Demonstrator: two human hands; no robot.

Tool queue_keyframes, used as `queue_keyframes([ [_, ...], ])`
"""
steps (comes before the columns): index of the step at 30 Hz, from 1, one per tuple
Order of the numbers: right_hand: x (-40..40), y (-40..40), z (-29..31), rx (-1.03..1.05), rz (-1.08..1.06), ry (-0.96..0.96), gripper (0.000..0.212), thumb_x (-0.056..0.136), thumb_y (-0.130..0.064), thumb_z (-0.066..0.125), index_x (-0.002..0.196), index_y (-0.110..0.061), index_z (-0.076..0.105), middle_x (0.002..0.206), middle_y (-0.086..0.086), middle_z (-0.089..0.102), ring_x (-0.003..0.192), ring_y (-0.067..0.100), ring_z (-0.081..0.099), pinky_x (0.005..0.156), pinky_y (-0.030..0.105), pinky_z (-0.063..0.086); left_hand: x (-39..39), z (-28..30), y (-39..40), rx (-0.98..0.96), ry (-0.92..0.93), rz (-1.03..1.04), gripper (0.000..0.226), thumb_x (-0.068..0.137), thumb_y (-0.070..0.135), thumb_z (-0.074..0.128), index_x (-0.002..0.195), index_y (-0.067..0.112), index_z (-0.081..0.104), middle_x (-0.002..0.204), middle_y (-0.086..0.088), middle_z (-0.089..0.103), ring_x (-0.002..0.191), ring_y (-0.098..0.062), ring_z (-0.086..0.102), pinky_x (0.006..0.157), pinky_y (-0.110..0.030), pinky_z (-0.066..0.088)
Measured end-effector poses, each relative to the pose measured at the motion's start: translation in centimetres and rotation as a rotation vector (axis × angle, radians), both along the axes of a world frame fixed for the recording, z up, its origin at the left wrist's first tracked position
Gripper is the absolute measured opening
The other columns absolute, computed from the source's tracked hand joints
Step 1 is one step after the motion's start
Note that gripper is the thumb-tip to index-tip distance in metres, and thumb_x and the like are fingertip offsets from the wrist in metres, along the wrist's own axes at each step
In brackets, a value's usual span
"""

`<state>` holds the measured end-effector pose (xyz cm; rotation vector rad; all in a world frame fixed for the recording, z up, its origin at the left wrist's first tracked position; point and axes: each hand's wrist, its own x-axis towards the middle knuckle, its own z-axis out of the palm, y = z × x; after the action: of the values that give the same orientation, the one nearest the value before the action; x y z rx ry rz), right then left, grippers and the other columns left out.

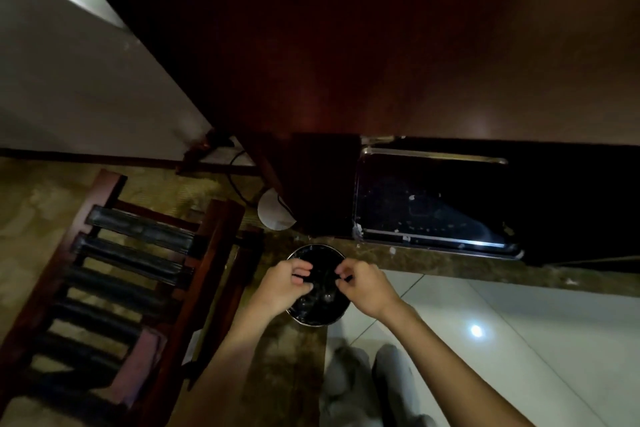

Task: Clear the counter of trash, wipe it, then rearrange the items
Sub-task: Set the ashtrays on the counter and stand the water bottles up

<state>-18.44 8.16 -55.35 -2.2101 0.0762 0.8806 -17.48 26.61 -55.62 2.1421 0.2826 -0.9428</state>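
Both hands hover over a small round trash bin on the floor: the left hand (282, 282) and right hand (363, 286) each pinch the black bin liner (317, 288) at the bin's rim (313, 322). The thin liner could likely tear or slip inside if tugged unevenly, spilling trash beside the luggage rack (114, 274); the counter itself is out of view.

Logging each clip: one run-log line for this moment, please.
stage: trash | left hand: pinching bin liner | right hand: pinching liner | bin: on floor
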Motion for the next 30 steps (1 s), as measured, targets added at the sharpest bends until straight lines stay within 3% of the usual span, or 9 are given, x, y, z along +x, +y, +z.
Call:
queue_keyframes([
  [5, -0.4, -2.2, 11.5, -0.038, 0.146, -0.071, 0.018, 0.09, -0.025, 0.057, 0.107, -0.022, 0.064, 0.1, -0.004, 0.069, 0.094, 0.014, 0.064, 0.08, 0.027, 0.048, 0.3, 11.4, -1.2, -0.074, -0.008, -0.199, 0.033, 0.088, 0.015, 0.066, 0.12, 0.014, 0.06, 0.104, 0.002, 0.065, 0.097, -0.012, 0.066, 0.08, -0.014, 0.05],
  [12, 0.1, -5.5, 27.8, -0.074, 0.279, -0.289, 0.017, 0.088, -0.038, 0.058, 0.101, -0.028, 0.063, 0.097, -0.004, 0.069, 0.092, 0.015, 0.064, 0.078, 0.03, 0.049, 1.2, 28.1, -3.7, -0.042, -0.167, -0.387, 0.028, 0.09, 0.027, 0.064, 0.117, 0.022, 0.061, 0.104, 0.008, 0.067, 0.092, -0.003, 0.066, 0.087, -0.022, 0.053],
  [17, 0.7, -8.0, 37.4, -0.127, 0.367, -0.413, 0.018, 0.088, -0.042, 0.058, 0.103, -0.031, 0.061, 0.1, -0.005, 0.069, 0.094, 0.014, 0.064, 0.08, 0.034, 0.053, 1.6, 37.8, -6.1, 0.014, -0.326, -0.481, 0.031, 0.087, 0.03, 0.067, 0.117, 0.027, 0.063, 0.101, 0.01, 0.069, 0.089, 0.002, 0.065, 0.08, -0.013, 0.051],
  [22, 0.5, -10.0, 44.7, -0.168, 0.425, -0.525, 0.02, 0.088, -0.042, 0.059, 0.103, -0.029, 0.063, 0.098, -0.009, 0.07, 0.093, 0.011, 0.065, 0.081, 0.034, 0.053, 1.6, 44.5, -8.0, 0.079, -0.443, -0.559, 0.03, 0.085, 0.031, 0.068, 0.114, 0.026, 0.065, 0.102, 0.006, 0.07, 0.088, -0.003, 0.065, 0.085, -0.021, 0.052],
  [30, 1.5, -12.9, 52.7, -0.223, 0.375, -0.623, 0.016, 0.088, -0.039, 0.062, 0.097, -0.027, 0.067, 0.092, -0.008, 0.07, 0.087, 0.009, 0.063, 0.08, 0.031, 0.052, 2.5, 52.0, -9.9, 0.11, -0.599, -0.571, 0.028, 0.085, 0.03, 0.069, 0.112, 0.024, 0.066, 0.102, 0.007, 0.071, 0.09, -0.003, 0.064, 0.079, -0.012, 0.047],
])
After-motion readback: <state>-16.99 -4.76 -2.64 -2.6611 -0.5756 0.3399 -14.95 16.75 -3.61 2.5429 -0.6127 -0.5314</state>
